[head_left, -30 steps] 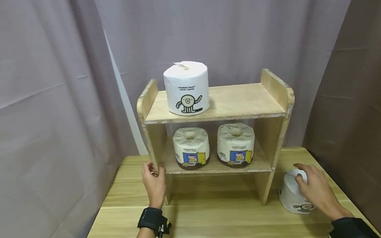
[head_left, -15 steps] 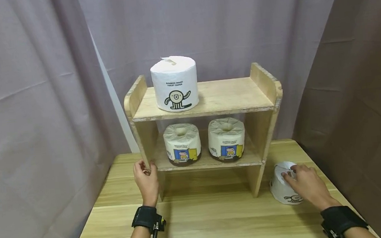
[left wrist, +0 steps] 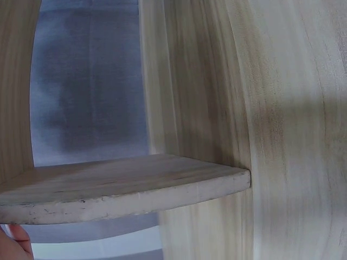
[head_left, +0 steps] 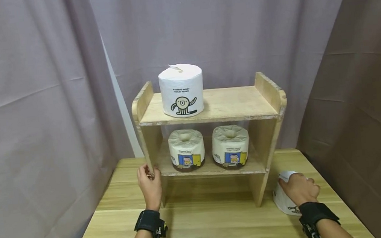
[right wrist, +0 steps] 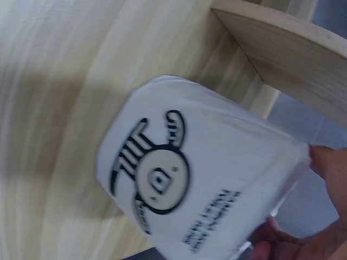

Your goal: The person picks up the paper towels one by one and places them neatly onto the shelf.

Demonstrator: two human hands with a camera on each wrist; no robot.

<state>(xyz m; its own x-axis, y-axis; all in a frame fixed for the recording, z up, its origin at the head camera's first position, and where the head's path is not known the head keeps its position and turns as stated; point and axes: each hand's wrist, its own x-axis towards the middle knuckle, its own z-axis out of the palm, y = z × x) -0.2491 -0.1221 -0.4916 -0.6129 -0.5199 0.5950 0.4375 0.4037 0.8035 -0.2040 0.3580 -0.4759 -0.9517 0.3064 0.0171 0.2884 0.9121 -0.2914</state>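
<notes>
My left hand (head_left: 150,186) grips the front edge of the left side panel of a small wooden shelf (head_left: 233,102), level with its middle board. In the left wrist view, a bit of that hand shows beside the side panel (left wrist: 124,203). To the right of the shelf, my right hand (head_left: 300,188) reaches over a white toilet paper roll (head_left: 282,198) and holds its top. The right wrist view shows the roll's printed cartoon figure (right wrist: 162,179), with thumb and fingers on either side of the upper end; the hand's far fingers are partly hidden.
One white toilet paper roll (head_left: 181,91) stands on the top board, left of centre. Two cream rolls, a left one (head_left: 186,149) and a right one (head_left: 231,147), stand on the middle board. The shelf rests on a wooden table (head_left: 214,230). Grey curtains (head_left: 223,25) hang behind.
My right hand has come over the toilet paper roll from its right side and now grips its top. The left hand stays on the shelf; the head view shifts slightly.
</notes>
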